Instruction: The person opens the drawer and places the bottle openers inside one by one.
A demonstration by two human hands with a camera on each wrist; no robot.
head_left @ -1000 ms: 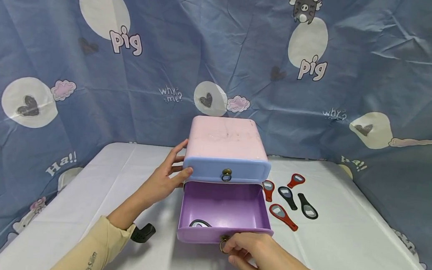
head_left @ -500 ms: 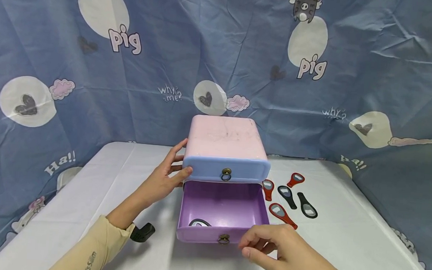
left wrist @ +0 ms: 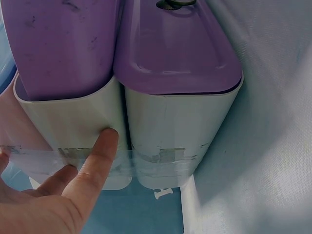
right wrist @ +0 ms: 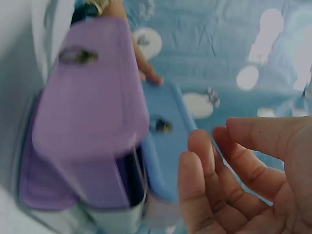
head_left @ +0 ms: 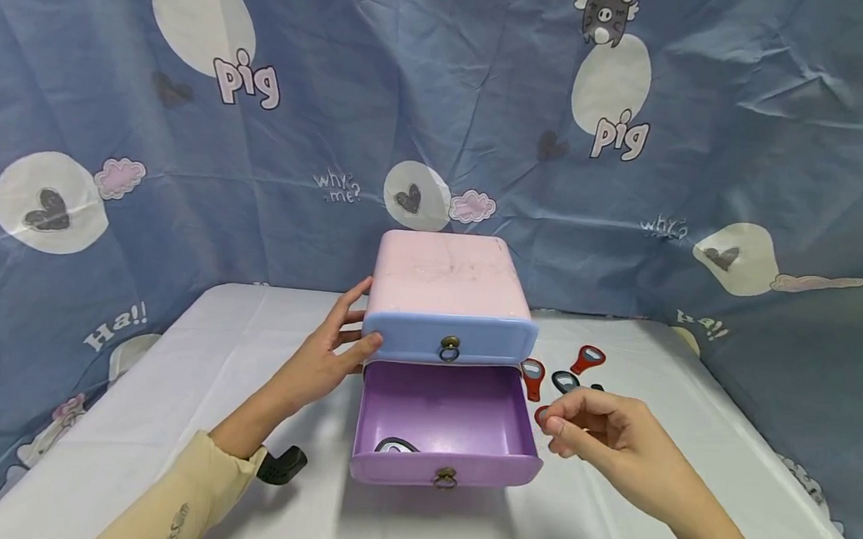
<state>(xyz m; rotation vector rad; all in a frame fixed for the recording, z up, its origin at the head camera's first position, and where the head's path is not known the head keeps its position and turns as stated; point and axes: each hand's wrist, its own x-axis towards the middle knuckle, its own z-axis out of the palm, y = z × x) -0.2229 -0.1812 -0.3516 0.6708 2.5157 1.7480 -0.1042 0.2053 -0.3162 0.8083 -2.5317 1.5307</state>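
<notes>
A drawer unit with a pink top (head_left: 446,275) and a blue front (head_left: 404,337) stands mid-table. Below, its purple drawer (head_left: 380,469) is pulled out, with one black-rimmed bottle opener (head_left: 395,445) partly visible behind the front panel. My left hand (head_left: 328,350) rests against the unit's left side, thumb at the front edge; in the left wrist view a finger touches the white shell (left wrist: 87,122). My right hand (head_left: 618,437), fingers loosely bent and holding nothing, hovers over bottle openers to the right. A red opener (head_left: 532,387) and a black opener (head_left: 565,383) show; others are partly covered.
Another red opener (head_left: 586,360) lies farther back on the white tablecloth (head_left: 246,348). Both wrist views show a lower purple drawer (left wrist: 180,53), pushed in. A blue printed curtain (head_left: 299,127) hangs behind the table.
My right hand has let go of the purple drawer's ring pull and moved right and away from me, over the bottle openers. The left hand and the drawer have stayed put.
</notes>
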